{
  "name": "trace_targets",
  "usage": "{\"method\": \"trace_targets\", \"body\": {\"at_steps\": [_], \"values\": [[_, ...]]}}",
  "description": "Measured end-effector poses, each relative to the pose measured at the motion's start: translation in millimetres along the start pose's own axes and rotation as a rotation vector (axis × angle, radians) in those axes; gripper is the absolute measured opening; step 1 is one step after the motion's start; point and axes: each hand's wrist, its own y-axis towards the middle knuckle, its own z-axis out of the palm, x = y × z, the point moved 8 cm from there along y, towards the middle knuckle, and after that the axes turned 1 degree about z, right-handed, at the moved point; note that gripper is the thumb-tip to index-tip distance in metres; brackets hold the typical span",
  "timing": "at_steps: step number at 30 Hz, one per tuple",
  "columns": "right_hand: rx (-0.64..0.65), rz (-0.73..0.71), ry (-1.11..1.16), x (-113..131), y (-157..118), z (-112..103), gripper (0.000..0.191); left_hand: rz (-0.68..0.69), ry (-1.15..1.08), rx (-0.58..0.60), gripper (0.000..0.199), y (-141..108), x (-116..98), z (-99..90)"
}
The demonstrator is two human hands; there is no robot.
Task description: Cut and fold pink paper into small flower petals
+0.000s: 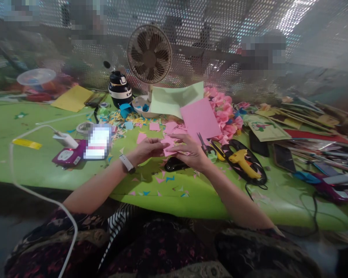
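Note:
Near the middle of the green table, my left hand [151, 148] pinches a small piece of pink paper [169, 146] between thumb and fingers. My right hand [191, 152] is on the same piece from the other side, its fingers bent around the edge. Below the hands lies a glossy black object [175, 165] whose kind I cannot make out. Scissors [203, 142] rest just right of my right hand. Small pink squares [154, 126] and a larger pink sheet [201, 117] lie beyond the hands, the sheet leaning over a pale green sheet [174, 101].
A yellow glue gun [245, 163] lies on a black tray at right. Pink paper flowers [224, 106], a fan [149, 54] and a black bottle [119, 90] stand behind. A lit phone [98, 142] rests by a purple extension socket [68, 154] with a white cable [43, 196]. Paper scraps are scattered around.

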Motion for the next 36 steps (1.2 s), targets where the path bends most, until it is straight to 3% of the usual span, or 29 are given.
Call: {"method": "trace_targets", "body": {"at_steps": [4, 9, 14, 19, 26, 36], "values": [[-0.004, 0.057, 0.068, -10.1, -0.5, 4.7, 0.014, 0.068, 0.013, -0.032, 0.032, 0.0, -2.9, -0.1], [-0.103, 0.088, 0.095, -13.1, -0.7, 4.1, 0.009, 0.327, 0.237, -0.054, 0.051, -9.4, -20.4, 7.7], [-0.239, 0.266, 0.227, -23.9, -4.7, 3.8, 0.03, 0.493, 0.388, -0.064, 0.05, -20.9, -32.4, 17.8], [-0.245, 0.462, 0.338, -35.9, -9.2, 8.0, 0.04, 0.459, 0.326, 0.016, 0.046, -18.8, -27.9, 21.7], [-0.26, 0.462, 0.332, -31.5, -8.8, 3.6, 0.038, 0.408, 0.226, 0.08, 0.041, -19.3, -22.6, 22.9], [-0.249, 0.47, 0.368, -35.9, -11.2, 8.1, 0.041, 0.402, 0.272, 0.059, 0.034, -16.6, -19.7, 24.3]]}}
